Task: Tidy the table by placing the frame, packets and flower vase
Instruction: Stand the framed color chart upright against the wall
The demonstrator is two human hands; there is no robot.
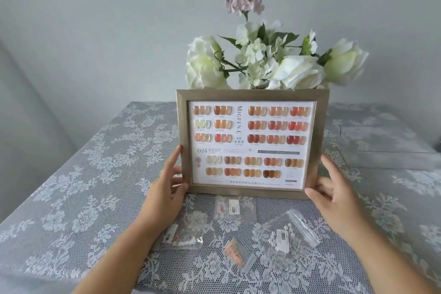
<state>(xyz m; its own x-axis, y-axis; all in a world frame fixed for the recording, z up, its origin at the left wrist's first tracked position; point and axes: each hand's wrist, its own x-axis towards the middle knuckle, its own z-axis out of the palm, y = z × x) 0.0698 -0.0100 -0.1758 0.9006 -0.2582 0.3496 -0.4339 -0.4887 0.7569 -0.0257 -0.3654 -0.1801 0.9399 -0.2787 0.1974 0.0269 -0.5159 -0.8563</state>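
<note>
A gold-edged frame (248, 144) with a chart of nail colour samples stands upright at the table's middle. My left hand (168, 182) grips its lower left edge and my right hand (334, 190) grips its lower right edge. Behind the frame rise white and pink flowers (267, 62); their vase is hidden by the frame. Several small clear packets lie flat in front of the frame: one just below it (230, 207), one under my left wrist (181, 236), a small one with orange pieces (236, 252) and a larger one at right (284, 234).
A grey lace tablecloth (83, 186) covers the table. A flat raised shape (381, 141) lies under the cloth at the back right. A pale wall stands close behind the table.
</note>
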